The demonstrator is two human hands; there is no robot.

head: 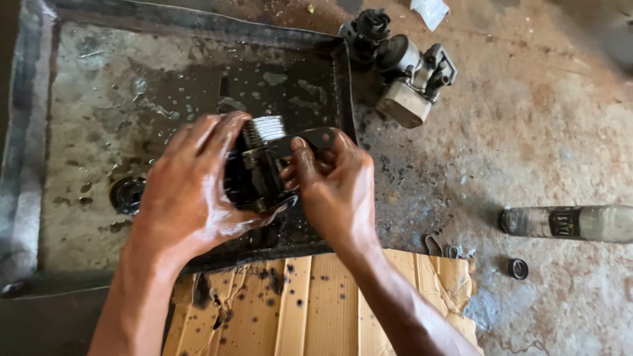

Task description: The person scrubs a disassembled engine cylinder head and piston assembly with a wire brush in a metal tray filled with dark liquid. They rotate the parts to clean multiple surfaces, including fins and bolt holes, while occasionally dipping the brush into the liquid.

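Oily black finned part [260, 165] gripped by left hand [191, 184] | bracket pinched by right hand [336, 188] | kept over tray [86, 132], centre frame.

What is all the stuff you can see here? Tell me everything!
metal part: one, black and oily with silver fins on top, held over the tray
tray: one, dark and grimy, wet with drops, on the ground at left
round cap: one, black, lying in the tray at left
engine piece: one, grey metal, on the ground past the tray's right corner
black piece: one, beside the engine piece
cardboard: one, brown, spotted with oil, near edge
bottle: one, clear plastic, lying at right
small ring: one, dark, near the bottle
left hand: oily, gripping the metal part
right hand: oily, fingers on the metal part
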